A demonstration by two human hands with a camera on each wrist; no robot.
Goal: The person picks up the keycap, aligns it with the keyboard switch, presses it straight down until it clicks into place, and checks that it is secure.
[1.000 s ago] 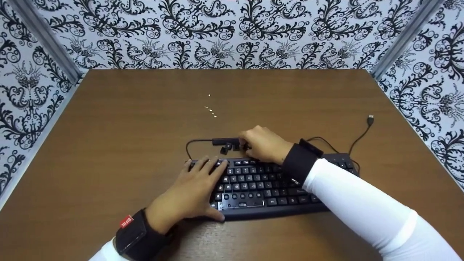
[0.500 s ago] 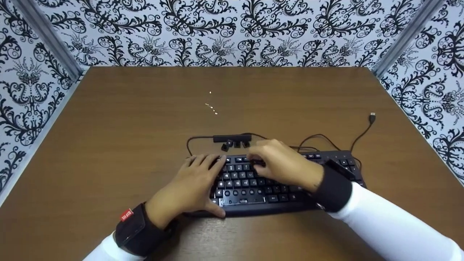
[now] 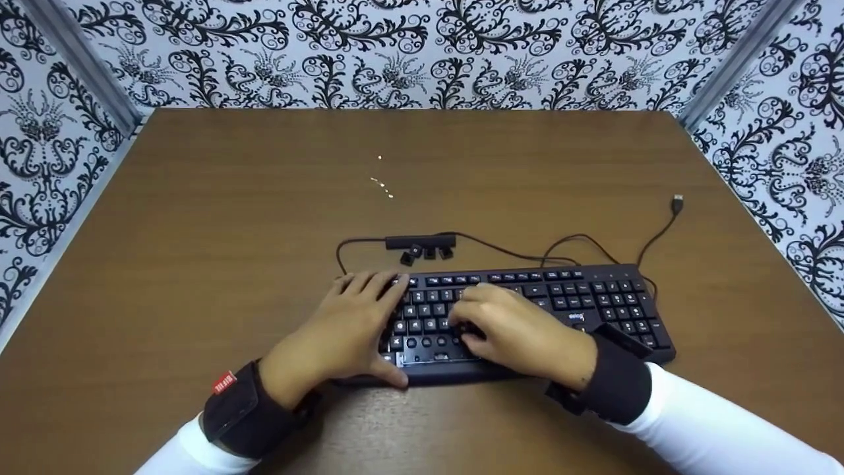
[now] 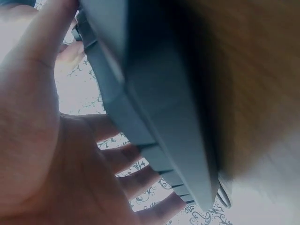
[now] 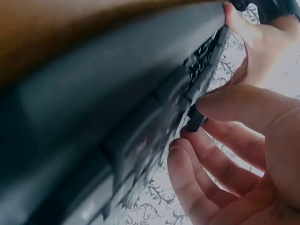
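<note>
A black keyboard (image 3: 577, 303) lies in front of me, with a section of bare key sockets (image 3: 428, 353) along its lower rows. My left hand (image 3: 339, 330) rests on its left end, fingers spread over the keys and thumb along the front edge. Over the middle rows is my right hand (image 3: 511, 323). In the right wrist view its thumb and fingers pinch a small black keycap (image 5: 195, 119) close to the key surface. From the head view that keycap is hidden under the hand. Several loose keycaps (image 3: 428, 253) lie behind the keyboard.
A black bar-shaped piece (image 3: 420, 242) on the keyboard cable (image 3: 501, 251) lies behind the loose keycaps. The cable loops right to a USB plug (image 3: 678, 203). Patterned walls (image 3: 395, 59) enclose the brown table (image 3: 231, 185) at the back and sides.
My right hand has come from beside the loose keycaps toward me, onto the keyboard's middle rows. My left hand stays on the left end. The head view has shifted slightly.
</note>
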